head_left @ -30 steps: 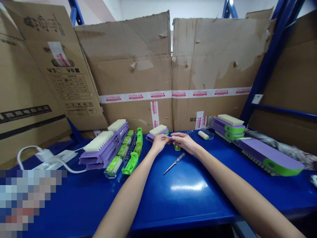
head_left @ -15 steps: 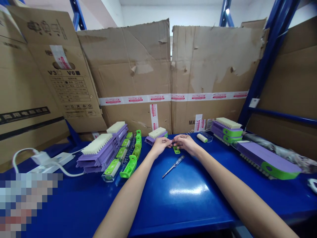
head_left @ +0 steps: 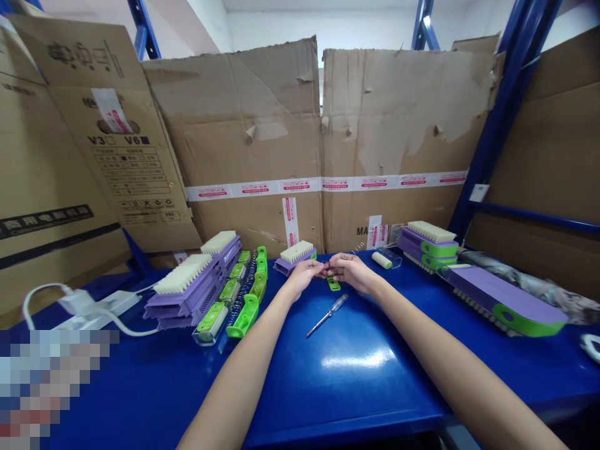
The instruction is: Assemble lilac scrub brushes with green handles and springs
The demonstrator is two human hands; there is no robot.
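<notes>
My left hand [head_left: 304, 276] and my right hand [head_left: 350, 270] meet over the middle of the blue table, fingers closed in a pinch. Between the fingertips is a thin dark, coppery coil, seemingly part of a spring. A stretch of wire spring [head_left: 359, 248] shows behind my right hand; the hand hides where it leads. Just below the fingers lies a green plastic piece with holes [head_left: 333, 284], partly covered. Nearer to me lies a screwdriver [head_left: 328, 315] with a clear handle. A purple brush head with cream bristles [head_left: 296, 252] sits behind my left hand.
On the left stand stacked purple brush parts [head_left: 187, 287], clear-and-green cases [head_left: 212, 322], dark springs [head_left: 241, 292] and green end pieces [head_left: 244, 315]. A white power strip [head_left: 100, 310] is beyond. More purple brushes [head_left: 506, 299] lie right, near a cream roller [head_left: 382, 260]. Cardboard [head_left: 253, 137] walls the back.
The view has shifted slightly. Both hands stay together in nearly the same place, with small finger movements at the coil. The screwdriver and other parts lie as before.
</notes>
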